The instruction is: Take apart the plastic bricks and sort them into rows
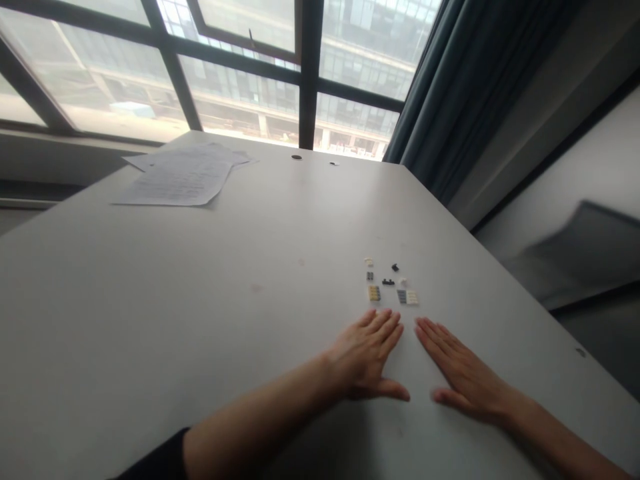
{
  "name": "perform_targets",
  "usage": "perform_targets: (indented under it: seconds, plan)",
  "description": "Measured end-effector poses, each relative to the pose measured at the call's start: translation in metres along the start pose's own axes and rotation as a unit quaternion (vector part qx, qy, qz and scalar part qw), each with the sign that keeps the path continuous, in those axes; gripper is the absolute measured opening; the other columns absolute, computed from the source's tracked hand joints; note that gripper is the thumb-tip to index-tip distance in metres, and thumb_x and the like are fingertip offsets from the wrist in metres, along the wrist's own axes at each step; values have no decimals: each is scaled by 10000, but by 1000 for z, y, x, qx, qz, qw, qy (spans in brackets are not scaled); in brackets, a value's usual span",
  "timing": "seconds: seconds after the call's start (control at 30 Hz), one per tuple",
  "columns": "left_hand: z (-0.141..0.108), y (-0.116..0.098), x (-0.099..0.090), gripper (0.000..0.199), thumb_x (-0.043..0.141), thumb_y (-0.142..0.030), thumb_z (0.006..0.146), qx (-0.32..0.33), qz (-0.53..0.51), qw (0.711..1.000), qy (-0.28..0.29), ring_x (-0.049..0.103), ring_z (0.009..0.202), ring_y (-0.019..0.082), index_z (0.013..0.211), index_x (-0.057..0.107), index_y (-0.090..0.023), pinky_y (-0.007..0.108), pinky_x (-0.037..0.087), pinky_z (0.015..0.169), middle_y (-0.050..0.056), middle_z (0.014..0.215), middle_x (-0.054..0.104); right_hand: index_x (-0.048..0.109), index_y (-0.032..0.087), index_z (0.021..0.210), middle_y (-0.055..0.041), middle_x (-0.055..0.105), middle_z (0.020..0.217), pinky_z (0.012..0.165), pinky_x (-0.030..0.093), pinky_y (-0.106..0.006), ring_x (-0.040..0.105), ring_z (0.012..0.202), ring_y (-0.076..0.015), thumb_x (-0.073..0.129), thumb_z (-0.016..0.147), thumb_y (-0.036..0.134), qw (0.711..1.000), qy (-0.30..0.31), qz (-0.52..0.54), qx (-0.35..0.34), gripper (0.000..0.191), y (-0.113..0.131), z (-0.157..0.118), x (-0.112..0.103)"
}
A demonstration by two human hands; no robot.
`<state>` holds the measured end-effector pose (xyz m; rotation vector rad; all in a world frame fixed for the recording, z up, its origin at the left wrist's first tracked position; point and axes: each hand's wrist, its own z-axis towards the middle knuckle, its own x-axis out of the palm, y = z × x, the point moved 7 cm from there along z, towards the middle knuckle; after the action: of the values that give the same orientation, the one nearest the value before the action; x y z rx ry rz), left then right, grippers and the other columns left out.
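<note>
My left hand lies flat on the white table, fingers stretched out and thumb apart, holding nothing. Beside it, my right hand rests palm down with its fingers straight, also with nothing in it. Just beyond the fingertips are small building pieces: a tan and grey piece, a grey and white piece, a small dark grey piece, a long black piece, another black piece, a white piece and a cream piece. Neither hand visibly covers any of them.
Loose printed papers lie at the table's far left. Two small round fittings sit near the far edge of the table, another at the right edge. Windows stand behind, a dark curtain at the right.
</note>
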<state>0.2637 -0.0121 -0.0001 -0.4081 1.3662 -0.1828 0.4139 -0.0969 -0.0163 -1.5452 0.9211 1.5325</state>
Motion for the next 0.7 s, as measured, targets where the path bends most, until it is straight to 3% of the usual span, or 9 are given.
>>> perform_targets:
  seconds: [0.23,0.33,0.4,0.5,0.57,0.6,0.63,0.67,0.7]
  plan:
    - [19,-9,-7,968,319,-767,803,12,-28,999,-29,101,1435,291,1466,218,-69,444,65,1176,179,1536,173,58,98,1502,-163,144,1552,1152,201,-497,159,1425,-319,386,836,703,998,-21,49,27,958,-8,-4,2]
    - [-4,6,-30,956,361,-744,811,4,-53,995,-81,66,1441,280,1489,150,-104,443,70,1180,142,1554,123,82,146,1507,-133,154,1558,1151,206,-503,173,1423,-316,340,845,709,981,-100,132,99,906,-19,-13,-3]
    - [-35,33,-49,910,343,-715,840,-39,-90,984,-148,94,1440,274,1497,121,-127,444,83,1181,128,1559,124,130,188,1505,-106,176,1558,1156,193,-498,174,1424,-306,343,836,721,944,-166,224,176,881,-31,-18,-3]
    - [-109,96,-80,866,293,-732,841,-174,-175,915,-320,176,1424,293,1480,223,-152,465,135,1173,126,1543,215,218,209,1484,-98,239,1541,1163,171,-497,224,1413,-289,286,841,735,819,-307,408,261,834,-51,-17,-2]
    - [-175,136,-102,832,244,-723,858,-283,-241,803,-467,225,1410,293,1449,297,-140,464,161,1169,139,1518,288,226,183,1478,-121,278,1524,1153,203,-504,283,1393,-276,139,858,726,715,-394,503,286,829,-63,-6,-3]
    - [-208,148,-114,842,148,-720,867,-314,-265,731,-545,251,1400,293,1450,278,-127,476,180,1162,149,1516,289,205,171,1483,-131,283,1519,1142,233,-509,305,1384,-272,58,857,715,686,-415,523,289,842,-65,4,-7]
    - [-234,151,-127,861,56,-715,865,-325,-273,688,-588,260,1396,293,1455,251,-118,490,184,1157,153,1521,273,164,165,1493,-137,272,1523,1127,266,-512,314,1380,-271,-7,848,706,688,-419,519,285,858,-65,17,-13]
    - [-251,147,-143,839,5,-693,873,-319,-257,682,-606,251,1399,282,1463,224,-138,489,176,1159,127,1535,248,101,162,1503,-137,239,1535,1110,295,-515,304,1385,-272,-49,838,698,719,-412,490,270,867,-61,33,-25]
    - [-258,136,-160,771,16,-675,891,-302,-221,721,-583,200,1416,261,1477,181,-202,473,154,1168,60,1561,193,19,157,1507,-129,181,1552,1094,317,-517,277,1396,-276,-69,829,696,770,-395,438,243,871,-52,50,-39]
